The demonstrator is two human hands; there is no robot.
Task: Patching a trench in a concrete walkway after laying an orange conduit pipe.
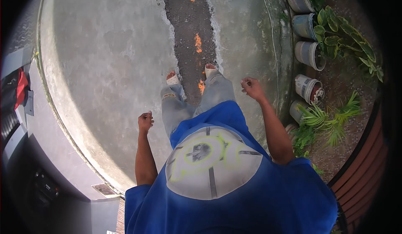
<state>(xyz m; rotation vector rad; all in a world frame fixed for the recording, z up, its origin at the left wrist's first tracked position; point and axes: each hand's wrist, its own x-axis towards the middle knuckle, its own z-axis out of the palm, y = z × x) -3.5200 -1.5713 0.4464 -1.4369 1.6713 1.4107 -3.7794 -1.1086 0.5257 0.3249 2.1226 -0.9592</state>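
Observation:
My left hand [145, 120] hangs by my left thigh, its fingers curled in loosely, and no object shows in it. On the other side my right hand [252, 86] is held out past my right leg, its fingers also bent inward around a dark hollow, with nothing visible in them. Neither hand touches anything. Between them are my light blue jeans [220, 92], torn at one knee, and my blue shirt [251, 192] with a pale round print. White open-toed sandals [172, 80] are on my feet, one at each edge of a dark gravelly strip [188, 29].
Grey concrete [113, 54] flanks the strip, which bears orange paint marks [198, 43]. Several potted plants [309, 55] line the right side, beside a thin cable [274, 46] and a reddish slatted surface [360, 171]. A curved curb edge [63, 123] and a drain grate [104, 189] lie left.

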